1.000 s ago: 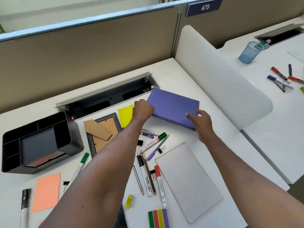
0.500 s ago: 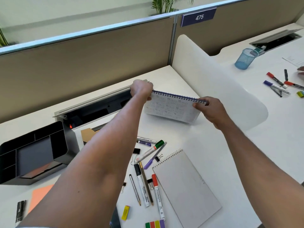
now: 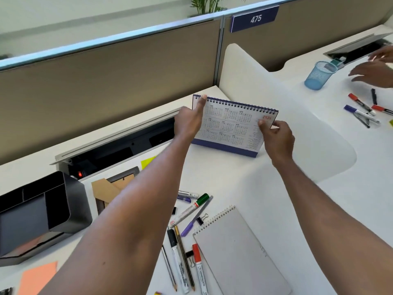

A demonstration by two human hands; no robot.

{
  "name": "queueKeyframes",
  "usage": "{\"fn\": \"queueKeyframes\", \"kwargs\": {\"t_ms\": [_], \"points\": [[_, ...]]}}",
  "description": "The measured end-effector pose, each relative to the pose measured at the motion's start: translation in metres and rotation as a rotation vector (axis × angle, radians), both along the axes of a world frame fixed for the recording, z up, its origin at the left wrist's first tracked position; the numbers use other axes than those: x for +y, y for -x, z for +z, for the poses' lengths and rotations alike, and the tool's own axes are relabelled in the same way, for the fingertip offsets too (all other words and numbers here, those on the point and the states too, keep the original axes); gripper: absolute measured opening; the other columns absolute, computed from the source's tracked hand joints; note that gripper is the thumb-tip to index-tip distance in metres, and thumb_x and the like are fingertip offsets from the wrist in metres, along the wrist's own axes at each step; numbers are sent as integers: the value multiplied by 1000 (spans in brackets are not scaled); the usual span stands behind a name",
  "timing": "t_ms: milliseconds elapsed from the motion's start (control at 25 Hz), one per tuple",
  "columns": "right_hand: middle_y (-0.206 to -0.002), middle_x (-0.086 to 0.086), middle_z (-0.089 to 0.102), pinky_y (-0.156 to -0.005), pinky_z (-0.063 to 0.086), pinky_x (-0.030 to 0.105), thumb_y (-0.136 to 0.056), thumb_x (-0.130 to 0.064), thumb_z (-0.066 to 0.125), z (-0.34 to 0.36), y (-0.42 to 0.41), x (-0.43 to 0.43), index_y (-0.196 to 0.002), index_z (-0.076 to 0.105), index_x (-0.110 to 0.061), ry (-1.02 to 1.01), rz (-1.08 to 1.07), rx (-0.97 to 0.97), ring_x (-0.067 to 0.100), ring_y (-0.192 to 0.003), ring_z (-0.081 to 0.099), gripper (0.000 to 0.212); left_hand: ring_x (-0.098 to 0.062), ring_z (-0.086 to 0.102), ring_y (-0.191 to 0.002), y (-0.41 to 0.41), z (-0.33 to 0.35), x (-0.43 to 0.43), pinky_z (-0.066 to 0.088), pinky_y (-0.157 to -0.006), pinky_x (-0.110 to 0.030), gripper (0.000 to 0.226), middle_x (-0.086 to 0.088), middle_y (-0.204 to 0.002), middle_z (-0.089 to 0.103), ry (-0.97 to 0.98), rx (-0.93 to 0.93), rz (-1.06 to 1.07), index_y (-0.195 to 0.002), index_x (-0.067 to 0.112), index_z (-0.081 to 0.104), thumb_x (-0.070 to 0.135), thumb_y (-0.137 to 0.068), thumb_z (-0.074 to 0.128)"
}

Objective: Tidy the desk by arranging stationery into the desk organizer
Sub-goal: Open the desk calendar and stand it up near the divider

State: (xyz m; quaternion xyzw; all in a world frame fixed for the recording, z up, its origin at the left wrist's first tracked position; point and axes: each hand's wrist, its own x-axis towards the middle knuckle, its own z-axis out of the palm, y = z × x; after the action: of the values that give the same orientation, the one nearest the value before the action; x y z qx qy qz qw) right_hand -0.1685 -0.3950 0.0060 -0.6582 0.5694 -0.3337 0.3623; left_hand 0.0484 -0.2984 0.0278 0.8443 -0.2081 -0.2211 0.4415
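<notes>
Left hand (image 3: 187, 124) and right hand (image 3: 276, 137) grasping one desk calendar (image 3: 231, 126), one black desk organizer (image 3: 42, 211)

Partition: tall taupe fabric-covered cubicle wall (image 3: 106, 81) capped by a pale blue metal rail (image 3: 110, 39).
Sign: dark blue rectangular plate (image 3: 255, 18) reading 475, mounted at the partition's top edge.
Divider: low white rounded panel (image 3: 282, 116) between two desks.
Desks: smooth white desktop (image 3: 234, 177); neighbouring white desktop (image 3: 350, 150) to the right.
Plant: green leafy fronds (image 3: 209, 5) behind the partition.
Light: bright, even.
</notes>
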Motion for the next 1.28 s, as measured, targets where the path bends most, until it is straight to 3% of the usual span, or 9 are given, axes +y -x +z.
{"fn": "queueKeyframes", "kwargs": {"t_ms": [120,280,360,520,640,800,960,1120,1280], "points": [[-104,-3,67,-78,45,23,-83,-46,68,-29,2,10,-122,54,-15,-74,66,-47,12,-90,63,52,-18,48,-63,-3,-27,4,32,-53,-30,61,4,-64,49,74,71,-75,-64,17,42,74,-86,43],[-108,-10,66,-81,47,24,-83,-36,71,-74,15,15,-124,54,-20,-124,167,-6,9,-96,65,47,-19,40,-61,-7,-65,12,29,-54,-34,61,5,-62,41,14,75,-124,-62,18,34,73,-86,44],[-108,-9,65,-79,44,24,-87,-38,66,-84,15,15,-125,55,-19,-87,205,38,10,-95,62,44,-22,47,-69,-8,-79,15,34,-59,-34,60,1,-70,50,-1,46,-137,-70,15,43,72,-85,46],[-112,4,68,-88,48,36,-88,-48,54,-100,17,13,-127,55,-18,38,289,136,25,-100,61,49,-24,60,-99,-3,-101,23,46,-82,-34,73,-1,-108,69,-4,1,-168,-112,20,63,81,-79,41],[-111,1,69,-89,45,34,-85,-48,54,-100,20,10,-127,56,-19,71,318,167,23,-94,60,52,-15,63,-101,-3,-111,26,50,-84,-29,63,8,-111,71,26,-8,-184,-116,28,66,75,-75,55],[-119,-2,67,-105,34,41,-81,-41,64,-93,25,5,-121,61,-22,60,358,157,12,-106,54,45,-4,66,-96,-11,-110,25,53,-89,-30,52,12,-108,72,97,76,-212,-113,26,69,55,-71,76],[-124,-5,62,-98,30,25,-81,-22,76,-96,25,5,-115,67,-22,15,343,152,14,-105,45,35,-6,67,-92,-18,-106,25,55,-85,-27,49,7,-109,73,62,52,-255,-113,22,70,41,-69,84],[-126,-3,63,-105,37,44,-79,-24,77,-101,26,-4,-106,70,-29,50,377,179,15,-111,52,28,-4,65,-86,-22,-102,23,46,-68,-9,46,5,-107,73,71,32,-274,-109,18,71,33,-68,86],[-129,0,62,-103,36,50,-83,-36,65,-108,28,-14,-110,72,-22,174,448,306,21,-123,53,32,-8,67,-90,-19,-106,23,53,-78,-22,45,4,-108,73,50,-17,-275,-109,21,71,39,-70,84]]}}
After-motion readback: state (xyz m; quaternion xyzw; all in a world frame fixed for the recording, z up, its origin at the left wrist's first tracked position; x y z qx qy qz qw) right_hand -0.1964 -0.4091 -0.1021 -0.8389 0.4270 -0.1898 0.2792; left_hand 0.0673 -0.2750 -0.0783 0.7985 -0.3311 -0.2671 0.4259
